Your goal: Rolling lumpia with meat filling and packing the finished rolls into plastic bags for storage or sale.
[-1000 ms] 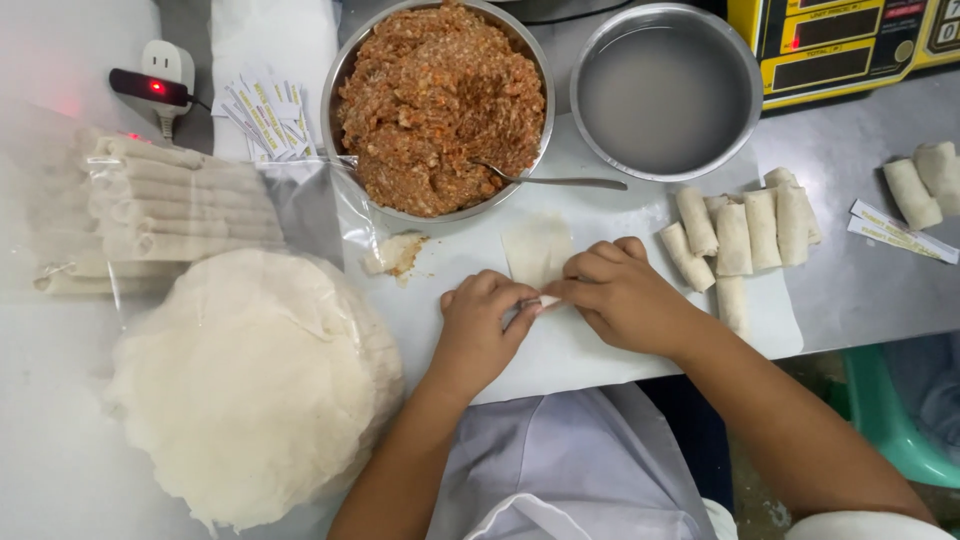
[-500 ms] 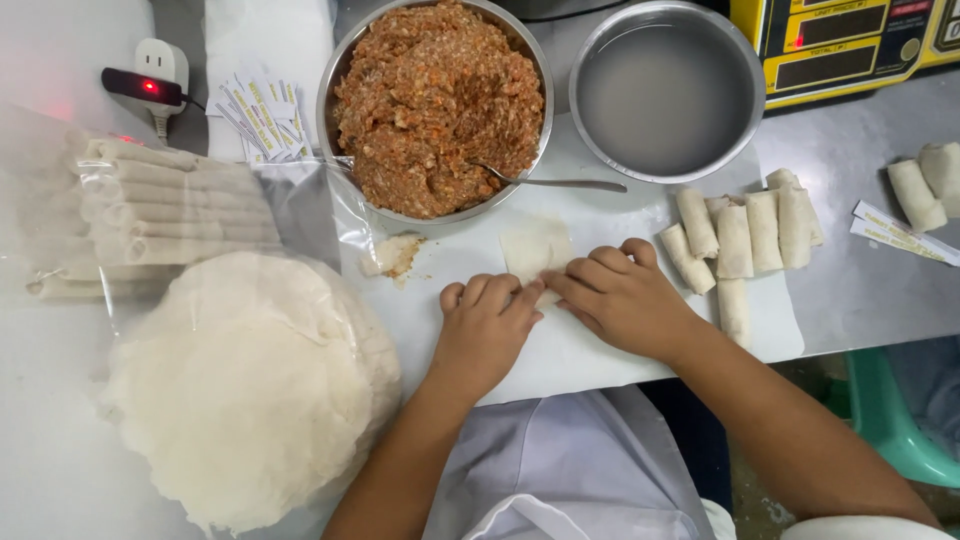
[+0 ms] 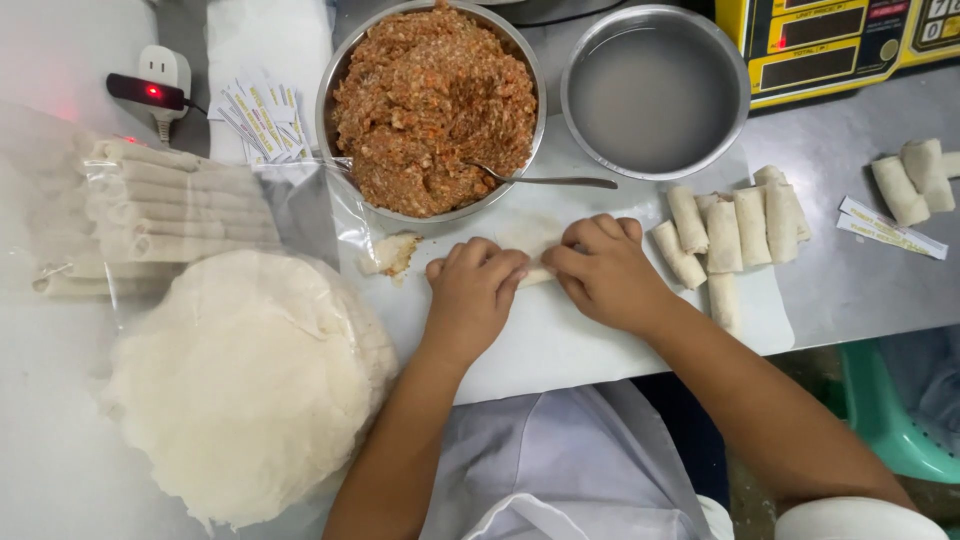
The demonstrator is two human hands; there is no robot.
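Both hands press down on a thin white wrapper roll [image 3: 535, 276] lying on a white board [image 3: 560, 340]. My left hand [image 3: 472, 292] covers the roll's left end and my right hand [image 3: 600, 270] covers its right end, fingers curled over it; only a short middle piece shows between them. A flap of the wrapper [image 3: 528, 236] lies flat just beyond my fingers. A steel bowl of reddish-brown minced filling [image 3: 430, 100] with a spoon [image 3: 545, 181] stands right behind my hands.
Finished rolls [image 3: 730, 235] lie on the board at right, more rolls [image 3: 905, 180] further right. A round stack of wrappers [image 3: 240, 380] sits at left, bagged rolls [image 3: 170, 210] behind it. A steel bowl of water [image 3: 655, 90], a yellow scale [image 3: 840, 40] and paper sachets [image 3: 255, 110] stand behind.
My hands have moved away from me toward the filling bowl, rolling the wrapper forward. The flat flap of wrapper ahead of my fingers has grown shorter.
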